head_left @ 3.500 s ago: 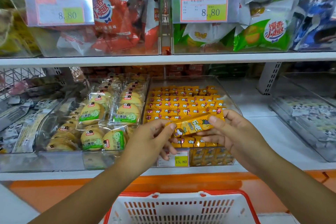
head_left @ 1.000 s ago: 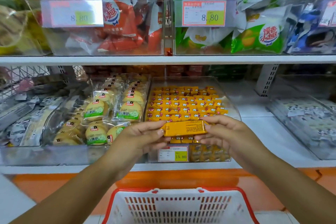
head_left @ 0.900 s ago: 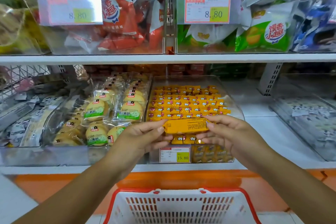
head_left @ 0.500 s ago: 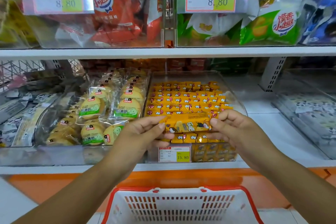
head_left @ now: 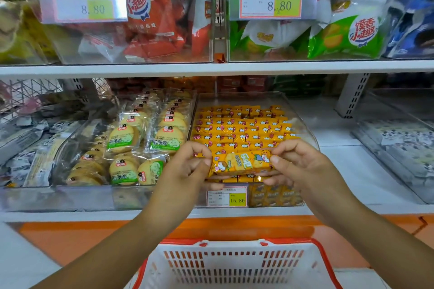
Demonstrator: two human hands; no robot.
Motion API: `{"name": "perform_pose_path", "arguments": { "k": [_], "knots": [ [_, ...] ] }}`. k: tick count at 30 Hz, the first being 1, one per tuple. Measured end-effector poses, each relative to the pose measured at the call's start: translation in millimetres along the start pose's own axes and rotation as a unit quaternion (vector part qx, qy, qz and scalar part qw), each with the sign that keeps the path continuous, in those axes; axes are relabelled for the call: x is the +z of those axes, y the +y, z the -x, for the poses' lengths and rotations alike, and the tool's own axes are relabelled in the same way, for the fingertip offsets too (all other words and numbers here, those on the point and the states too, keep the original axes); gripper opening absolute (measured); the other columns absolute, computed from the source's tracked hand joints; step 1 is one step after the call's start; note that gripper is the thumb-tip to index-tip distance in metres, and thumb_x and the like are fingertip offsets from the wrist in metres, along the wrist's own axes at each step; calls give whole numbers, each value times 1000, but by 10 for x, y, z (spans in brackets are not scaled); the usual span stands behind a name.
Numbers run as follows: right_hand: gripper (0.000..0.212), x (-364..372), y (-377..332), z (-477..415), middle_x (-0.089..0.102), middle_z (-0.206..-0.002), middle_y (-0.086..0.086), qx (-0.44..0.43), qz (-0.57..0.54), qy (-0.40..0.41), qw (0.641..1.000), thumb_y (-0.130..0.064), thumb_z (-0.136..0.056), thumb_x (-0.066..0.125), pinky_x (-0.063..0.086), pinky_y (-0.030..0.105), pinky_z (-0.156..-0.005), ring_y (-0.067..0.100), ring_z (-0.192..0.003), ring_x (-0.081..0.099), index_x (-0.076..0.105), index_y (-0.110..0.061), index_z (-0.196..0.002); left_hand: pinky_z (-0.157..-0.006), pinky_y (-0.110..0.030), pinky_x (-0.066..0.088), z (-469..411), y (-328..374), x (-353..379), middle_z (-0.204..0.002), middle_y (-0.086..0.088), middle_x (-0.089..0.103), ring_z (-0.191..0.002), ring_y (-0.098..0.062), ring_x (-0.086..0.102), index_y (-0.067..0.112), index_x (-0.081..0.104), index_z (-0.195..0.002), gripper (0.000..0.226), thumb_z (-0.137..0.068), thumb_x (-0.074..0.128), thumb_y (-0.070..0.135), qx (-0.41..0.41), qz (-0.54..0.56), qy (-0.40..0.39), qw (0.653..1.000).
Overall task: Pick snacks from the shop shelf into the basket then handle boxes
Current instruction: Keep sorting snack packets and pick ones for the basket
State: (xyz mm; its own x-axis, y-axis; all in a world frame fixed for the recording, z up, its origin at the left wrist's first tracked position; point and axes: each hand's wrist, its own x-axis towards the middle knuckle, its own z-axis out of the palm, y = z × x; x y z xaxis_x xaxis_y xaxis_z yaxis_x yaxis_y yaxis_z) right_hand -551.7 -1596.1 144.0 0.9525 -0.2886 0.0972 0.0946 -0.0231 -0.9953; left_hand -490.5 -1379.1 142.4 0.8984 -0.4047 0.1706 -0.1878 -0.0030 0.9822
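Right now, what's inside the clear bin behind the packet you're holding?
The clear bin holds neat rows of small yellow wrapped snacks. The yellow packet, pinched between left hand and right hand, covers the front rows; the bin's floor is buried out of sight.

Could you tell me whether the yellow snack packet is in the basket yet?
Out: the left hand and right hand pinch the yellow snack packet by its ends, above the basket.

The basket [head_left: 234, 263] runs off the bottom edge, its floor unseen. The yellow snack pack [head_left: 242, 163] has both ends hidden under the left hand [head_left: 187, 166] and right hand [head_left: 303, 164]. Small print on the lower price tag [head_left: 226, 198] is unreadable.
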Motion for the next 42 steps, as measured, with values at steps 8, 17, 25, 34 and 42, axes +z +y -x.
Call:
{"name": "perform_pose_path", "arguments": {
  "k": [8,17,25,34,42],
  "knots": [
    [39,-15,-33,57,75,-102,6,28,1,-56,998,-19,-67,76,54,34,-87,25,-87,74,65,-13,-105,-79,-42,61,3,0,-21,-104,-3,75,-100,-24,71,18,77,-95,20,-86,62,29,-51,48,6,998],
    [36,-22,-47,39,77,-91,5,13,-30,-6,999,-19,-65,74,58,28,-79,26,-85,75,66,-11,-99,-71,-22,57,-7,6,-55,-114,-3,70,-84,-29,74,21,69,-105,38,-68,77,17,-54,58,0,997],
    [35,-28,-61,37,74,-92,20,35,-124,-63,990,-28,-57,81,60,24,-70,33,-88,74,70,-9,-85,-80,-31,61,-34,-3,-69,-100,-7,76,-92,-21,74,11,66,-116,26,-91,59,8,-63,73,1,995],
    [45,-33,-69,32,74,-101,20,61,-117,-77,988,-10,-75,66,59,23,-74,29,-94,74,58,-4,-119,-74,-27,61,-36,32,-71,-99,-11,76,-93,-29,74,17,66,-118,30,-89,60,12,-62,132,7,989],
    [27,-56,-10,24,75,-100,9,38,-82,-56,994,-37,-64,82,59,28,-83,25,-100,72,70,-16,-77,-73,-25,59,-50,-24,-90,-114,-4,73,-98,-23,73,19,66,-120,47,-74,69,14,-68,117,-18,991]
  ]
}}
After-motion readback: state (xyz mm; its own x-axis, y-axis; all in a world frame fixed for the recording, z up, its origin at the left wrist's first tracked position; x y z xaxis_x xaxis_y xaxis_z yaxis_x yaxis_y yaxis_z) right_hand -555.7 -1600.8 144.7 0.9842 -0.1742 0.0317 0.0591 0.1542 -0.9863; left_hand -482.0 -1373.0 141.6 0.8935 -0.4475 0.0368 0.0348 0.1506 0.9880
